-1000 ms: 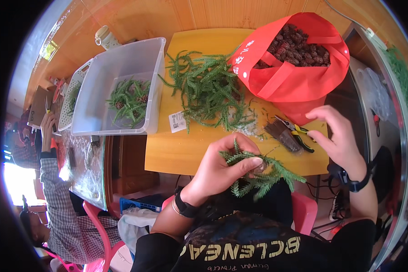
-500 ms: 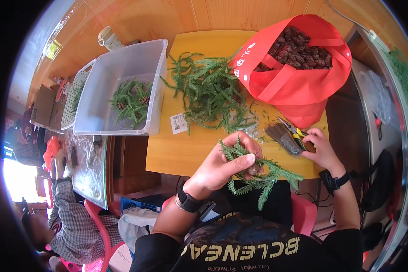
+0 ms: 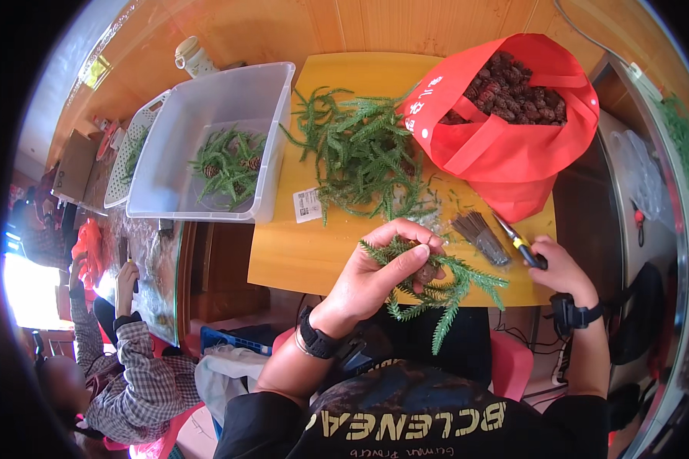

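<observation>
My left hand is closed around a green artificial pine sprig, pinching it between thumb and fingers. A brown pine cone sits against the sprig, partly covered by the thumb. In my right hand are pliers with yellow and black handles, jaws pointing up and left above the table. Just left of the pliers lies a bundle of thin brown wires in a clear sleeve. Loose pine sprigs are heaped farther back on the yellow table.
A red bag full of pine cones stands back right. At left, a clear plastic bin holds sprigs with cones. A white label lies by the heap. Far left, a co-worker's hand is over another table.
My right hand has picked up the pliers from beside the wire bundle and drawn them toward me. The left hand keeps its hold on the sprig. The co-worker's arms have shifted.
</observation>
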Action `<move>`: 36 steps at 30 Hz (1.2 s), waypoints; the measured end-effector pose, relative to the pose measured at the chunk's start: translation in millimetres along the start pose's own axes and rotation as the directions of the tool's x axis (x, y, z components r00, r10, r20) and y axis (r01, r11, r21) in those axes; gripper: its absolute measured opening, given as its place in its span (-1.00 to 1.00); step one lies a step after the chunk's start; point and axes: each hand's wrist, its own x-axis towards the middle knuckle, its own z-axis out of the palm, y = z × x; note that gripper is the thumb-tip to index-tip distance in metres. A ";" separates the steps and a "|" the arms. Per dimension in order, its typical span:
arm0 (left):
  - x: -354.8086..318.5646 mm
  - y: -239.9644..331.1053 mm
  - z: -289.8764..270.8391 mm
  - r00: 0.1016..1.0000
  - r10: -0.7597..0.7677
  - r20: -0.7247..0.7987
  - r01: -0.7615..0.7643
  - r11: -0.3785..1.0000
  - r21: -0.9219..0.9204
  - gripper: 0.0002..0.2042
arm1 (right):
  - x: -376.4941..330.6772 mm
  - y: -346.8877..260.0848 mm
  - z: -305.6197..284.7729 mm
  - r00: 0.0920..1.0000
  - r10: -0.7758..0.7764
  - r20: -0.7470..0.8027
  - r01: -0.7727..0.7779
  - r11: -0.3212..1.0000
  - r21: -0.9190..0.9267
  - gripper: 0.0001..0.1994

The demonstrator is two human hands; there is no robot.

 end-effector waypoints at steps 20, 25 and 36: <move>1.5 2.6 0.3 0.932 0.362 0.027 -0.344 0.858 0.381 -0.94 | -28.3 -122.3 -15.3 0.852 -0.407 -0.330 0.507 0.799 0.323 -0.54; 0.1 1.4 -2.8 0.922 0.382 0.067 -0.378 0.845 0.379 -0.95 | -23.9 -126.2 -15.9 0.744 -0.538 -0.396 0.598 0.800 0.036 -0.57; -0.6 -1.0 1.8 0.926 0.377 0.005 -0.369 0.903 0.221 -0.94 | -22.5 -126.2 -10.9 0.729 -0.535 -0.427 0.576 0.817 -0.040 -0.57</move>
